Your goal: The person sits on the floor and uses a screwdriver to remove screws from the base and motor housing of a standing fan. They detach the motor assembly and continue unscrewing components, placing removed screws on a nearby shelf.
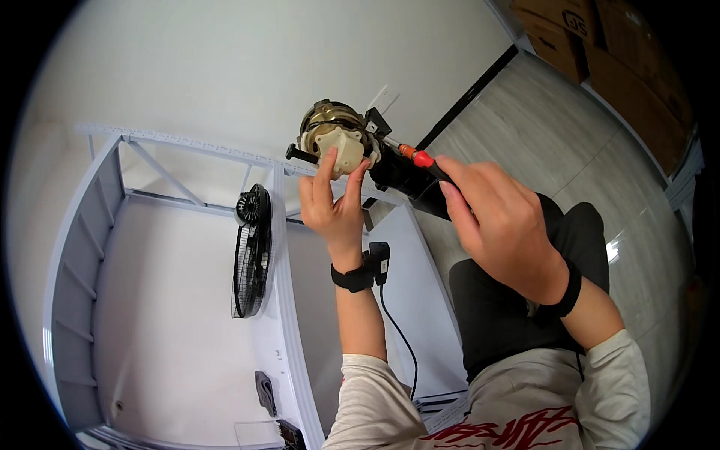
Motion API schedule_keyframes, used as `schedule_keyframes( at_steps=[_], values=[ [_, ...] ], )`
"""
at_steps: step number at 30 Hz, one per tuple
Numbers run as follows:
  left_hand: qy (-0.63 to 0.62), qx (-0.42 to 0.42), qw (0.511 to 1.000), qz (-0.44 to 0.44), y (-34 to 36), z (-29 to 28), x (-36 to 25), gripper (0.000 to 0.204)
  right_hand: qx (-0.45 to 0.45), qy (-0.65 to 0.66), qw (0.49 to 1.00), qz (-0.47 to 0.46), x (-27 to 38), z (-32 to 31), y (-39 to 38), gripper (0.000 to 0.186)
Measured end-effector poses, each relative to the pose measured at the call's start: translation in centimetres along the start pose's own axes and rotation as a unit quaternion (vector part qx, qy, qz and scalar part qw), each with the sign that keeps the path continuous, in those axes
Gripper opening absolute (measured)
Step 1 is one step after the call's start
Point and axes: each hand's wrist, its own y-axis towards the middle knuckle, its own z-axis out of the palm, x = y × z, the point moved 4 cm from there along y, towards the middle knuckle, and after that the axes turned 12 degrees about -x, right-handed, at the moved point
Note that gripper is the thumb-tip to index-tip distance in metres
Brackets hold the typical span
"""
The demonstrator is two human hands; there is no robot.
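A fan motor with a brassy metal body sits atop a dark fan stand, ahead of me near the wall. On its near side is a cream plastic gear housing, which my left hand grips between thumb and fingers. A black pin-like knob sticks out to its left. My right hand is closed around the dark end of a screwdriver with red and orange parts. The shaft points left at a small black bracket beside the motor; whether the tip meets a screw, I cannot tell.
To the left stands a white metal shelf frame. A black fan head with a wire guard rests on its white panel. A dark folded item lies nearer me. Cardboard boxes are stacked at upper right. A black cable hangs by my left wrist.
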Motion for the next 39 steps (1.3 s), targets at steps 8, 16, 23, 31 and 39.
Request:
schedule_keyframes(
  at_steps=[8, 16, 23, 31, 39],
  values=[
    [0.011, -0.017, 1.000, -0.015, -0.1, 0.3, -0.9, 0.049, 0.008, 0.006, 1.000, 0.012, -0.2, -0.1, -0.1, 0.029],
    [-0.014, -0.025, 0.996, -0.079, -0.4, 0.5, -1.0, 0.043, 0.017, 0.032, 0.999, 0.037, -0.4, -0.1, -0.2, 0.026],
    [-0.002, -0.047, 0.997, -0.065, -0.6, 0.6, -1.3, 0.043, 0.012, 0.047, 0.998, 0.047, -0.1, 0.3, -0.2, 0.027],
    [-0.037, -0.037, 0.995, -0.090, -0.6, 0.9, -1.5, 0.041, -0.005, 0.030, 0.999, 0.023, 0.0, 0.8, -0.1, 0.028],
    [-0.067, -0.027, 0.992, -0.108, -0.8, 1.0, -0.9, 0.043, -0.011, 0.000, 1.000, -0.001, -0.6, 0.6, 0.1, 0.031]
  ],
)
